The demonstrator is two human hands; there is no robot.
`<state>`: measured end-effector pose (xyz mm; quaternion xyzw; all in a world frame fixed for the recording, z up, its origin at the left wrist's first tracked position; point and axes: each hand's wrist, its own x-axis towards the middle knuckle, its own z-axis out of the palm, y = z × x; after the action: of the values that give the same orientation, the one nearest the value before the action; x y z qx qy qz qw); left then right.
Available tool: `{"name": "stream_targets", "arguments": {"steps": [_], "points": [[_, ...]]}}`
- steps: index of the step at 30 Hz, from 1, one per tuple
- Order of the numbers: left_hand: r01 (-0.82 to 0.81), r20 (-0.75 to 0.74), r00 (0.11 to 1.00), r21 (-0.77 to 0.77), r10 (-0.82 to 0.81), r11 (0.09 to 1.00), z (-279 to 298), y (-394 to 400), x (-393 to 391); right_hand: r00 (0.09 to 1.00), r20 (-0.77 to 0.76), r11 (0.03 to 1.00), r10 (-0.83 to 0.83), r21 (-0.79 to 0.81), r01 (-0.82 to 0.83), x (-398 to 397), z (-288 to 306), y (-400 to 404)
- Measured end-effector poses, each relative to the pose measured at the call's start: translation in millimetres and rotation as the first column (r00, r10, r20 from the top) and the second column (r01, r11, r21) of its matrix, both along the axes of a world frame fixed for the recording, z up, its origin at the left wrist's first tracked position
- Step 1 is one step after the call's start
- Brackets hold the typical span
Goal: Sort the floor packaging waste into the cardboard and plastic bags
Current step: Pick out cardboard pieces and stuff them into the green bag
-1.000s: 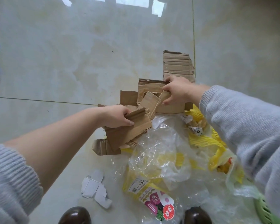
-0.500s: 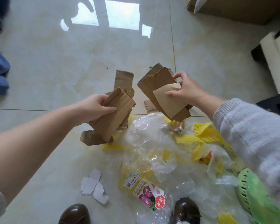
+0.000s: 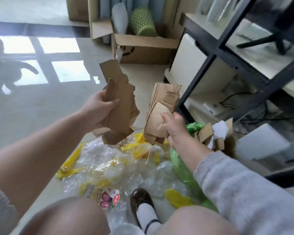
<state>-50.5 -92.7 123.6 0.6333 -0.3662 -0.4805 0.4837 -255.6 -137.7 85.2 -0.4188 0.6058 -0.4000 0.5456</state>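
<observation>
Cardboard scraps (image 3: 120, 106), torn, brown, clutched by left hand (image 3: 98, 109); folded corrugated stack (image 3: 161, 114) gripped by right hand (image 3: 174, 128). Crinkled clear plastic (image 3: 119, 167) below; wrapper label (image 3: 107, 197) print unreadable.

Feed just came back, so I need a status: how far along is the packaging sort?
Partly done. A green bag at the right already has cardboard scraps at its mouth. In hand: the left hand grips one cardboard bundle, the right hand another, both lifted. Left: clear and yellow plastic wrappers cover the floor, unbagged.
</observation>
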Motion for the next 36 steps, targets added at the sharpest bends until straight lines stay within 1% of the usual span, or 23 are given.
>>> {"name": "stream_targets", "arguments": {"steps": [6, 8, 10, 13, 15, 18, 22, 25, 28, 31, 36], "points": [[0.141, -0.006, 0.99, -0.071, -0.142, 0.987, 24.7, -24.3, -123.5, 0.969, -0.067, 0.969, -0.238, -0.09, 0.231, -120.6, 37.5, 28.1], [0.209, 0.037, 0.978, -0.086, -0.207, 0.974, 30.5, -32.6, -186.8, 0.946, -0.075, 0.946, -0.315, -0.107, 0.306, -176.3, 44.1, 29.1], [0.225, 0.105, 0.971, -0.103, -0.215, 0.969, 23.6, -35.6, -208.7, 0.946, -0.106, 0.951, -0.307, -0.076, 0.301, -188.4, 38.6, 25.1], [0.231, 0.175, 0.962, -0.108, -0.21, 0.967, 6.8, -34.5, -226.8, 0.95, -0.137, 0.96, -0.28, -0.053, 0.276, -182.9, 34.1, 28.7], [0.236, 0.221, 0.953, -0.107, -0.208, 0.966, -3.0, -33.0, -243.8, 0.943, -0.19, 0.962, -0.273, -0.046, 0.269, -184.6, 28.3, 30.9], [0.294, 0.299, 0.919, -0.08, -0.258, 0.953, -26.3, -36.6, -272.9, 0.921, -0.271, 0.959, -0.28, -0.049, 0.278, -198.6, 15.7, 31.5], [0.363, 0.327, 0.875, 0.043, -0.356, 0.931, -57.9, -34.1, -291.7, 0.867, -0.427, 0.965, -0.258, -0.077, 0.249, -212.8, -3.5, 30.5], [0.385, 0.333, 0.855, 0.109, -0.398, 0.917, -74.9, -35.5, -290.6, 0.818, -0.547, 0.981, -0.18, -0.035, 0.192, -216.6, -19.1, 27.6], [0.378, 0.346, 0.845, 0.153, -0.408, 0.913, -87.4, -37.4, -287.1, 0.766, -0.634, 0.991, -0.104, 0.0, 0.135, -211.1, -26.2, 24.4], [0.373, 0.4, 0.823, 0.158, -0.404, 0.914, -93.5, -34.0, -291.9, 0.719, -0.693, 0.995, -0.062, 0.012, 0.098, -203.6, -29.4, 20.2], [0.394, 0.44, 0.778, 0.215, -0.449, 0.894, -100.1, -40.1, -300.1, 0.677, -0.723, 0.988, 0.138, 0.149, -0.042, -202.8, -34.3, 13.1]]}}
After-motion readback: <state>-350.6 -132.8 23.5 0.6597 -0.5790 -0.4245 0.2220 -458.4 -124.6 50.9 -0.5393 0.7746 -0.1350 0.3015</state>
